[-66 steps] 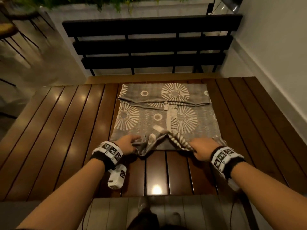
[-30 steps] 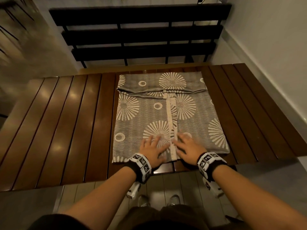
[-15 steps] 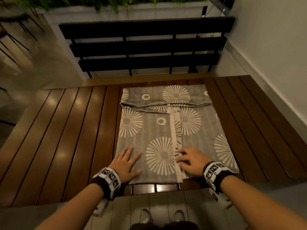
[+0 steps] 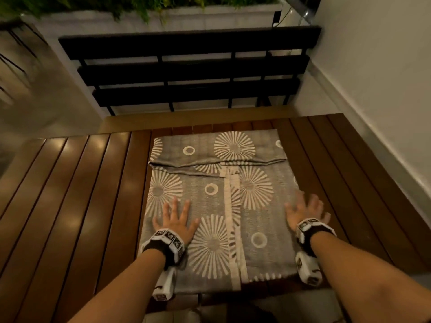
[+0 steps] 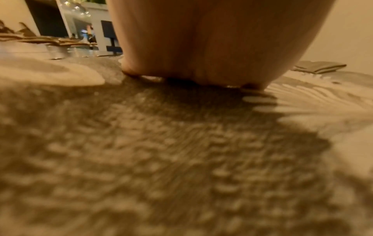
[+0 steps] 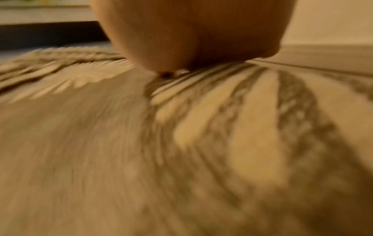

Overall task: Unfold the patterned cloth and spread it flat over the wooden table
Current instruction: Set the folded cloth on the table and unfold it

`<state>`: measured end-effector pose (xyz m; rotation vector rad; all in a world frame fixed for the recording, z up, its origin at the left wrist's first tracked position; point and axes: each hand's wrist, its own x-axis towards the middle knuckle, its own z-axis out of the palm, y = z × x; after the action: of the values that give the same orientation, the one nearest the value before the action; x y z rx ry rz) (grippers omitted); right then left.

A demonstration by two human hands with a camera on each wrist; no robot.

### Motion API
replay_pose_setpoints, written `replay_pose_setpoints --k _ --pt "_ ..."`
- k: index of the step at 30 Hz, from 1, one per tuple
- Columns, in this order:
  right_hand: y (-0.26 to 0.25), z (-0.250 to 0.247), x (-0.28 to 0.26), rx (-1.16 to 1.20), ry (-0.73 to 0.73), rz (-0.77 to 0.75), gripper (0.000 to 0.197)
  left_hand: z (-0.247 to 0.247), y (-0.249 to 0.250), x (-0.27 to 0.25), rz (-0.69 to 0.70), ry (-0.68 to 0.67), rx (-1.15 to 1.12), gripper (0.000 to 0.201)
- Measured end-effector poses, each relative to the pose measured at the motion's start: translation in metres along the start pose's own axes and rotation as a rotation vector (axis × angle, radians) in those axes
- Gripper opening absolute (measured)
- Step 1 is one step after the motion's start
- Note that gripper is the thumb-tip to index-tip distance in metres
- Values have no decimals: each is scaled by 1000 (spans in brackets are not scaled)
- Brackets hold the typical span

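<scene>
A grey cloth (image 4: 214,201) with white sunburst and ring patterns lies partly folded on the slatted wooden table (image 4: 77,206), with a folded band across its far end. My left hand (image 4: 176,220) presses flat on the cloth's left side, fingers spread. My right hand (image 4: 303,213) lies flat with spread fingers at the cloth's right edge, blurred by motion. In the left wrist view the palm (image 5: 203,41) rests on the woven cloth (image 5: 161,159). The right wrist view shows the palm (image 6: 191,32) on the cloth (image 6: 141,151) too.
A dark slatted bench (image 4: 191,73) stands beyond the table's far edge, with a white planter (image 4: 163,17) behind it. A white wall (image 4: 384,78) runs close along the right side. Bare wood slats extend left of the cloth.
Both hands have slid apart from the cloth's centre seam toward its left and right sides, staying flat. Earlier they let go of the gathered near edge and laid it down.
</scene>
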<state>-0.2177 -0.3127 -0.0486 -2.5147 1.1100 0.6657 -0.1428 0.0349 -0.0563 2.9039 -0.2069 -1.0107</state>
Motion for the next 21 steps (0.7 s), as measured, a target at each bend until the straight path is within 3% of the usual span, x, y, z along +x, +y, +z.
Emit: replay_pose_setpoints --k 1,2,3,4,6,7,8,11,14,15,17,19,21 --pt "8 -7 5 52 41 117 70 0 3 1 -25 -12 13 71" --pt "4 -11 10 45 102 131 70 -4 8 3 -50 -18 38 72" --pt "-8 -12 13 14 161 22 68 -10 15 5 -67 -6 85 74" --pt "-24 -9 15 -47 211 -185 66 -18 25 7 -72 31 147 76" --pt "-62 3 10 -170 142 -604 63 -36 48 13 -7 146 245 77" --pt "-74 10 5 -203 71 -707 62 -43 58 17 43 178 236 79" --pt "-76 15 6 -216 26 -704 62 -47 66 22 81 169 202 81" --pt "-53 5 19 -194 11 -374 70 -50 74 33 120 82 177 82" --pt "-51 -35 38 -146 27 -101 72 -65 70 41 126 22 112 74" --pt "-58 -47 46 -125 65 -90 71 -75 69 45 117 30 39 69" --pt "-77 -66 59 -117 164 -234 66 -98 62 53 76 99 -129 58" --pt "-96 -76 69 -162 193 -429 59 -120 52 65 45 243 -148 51" --pt "-113 -80 81 -124 196 -446 58 -140 37 78 -28 379 -141 54"
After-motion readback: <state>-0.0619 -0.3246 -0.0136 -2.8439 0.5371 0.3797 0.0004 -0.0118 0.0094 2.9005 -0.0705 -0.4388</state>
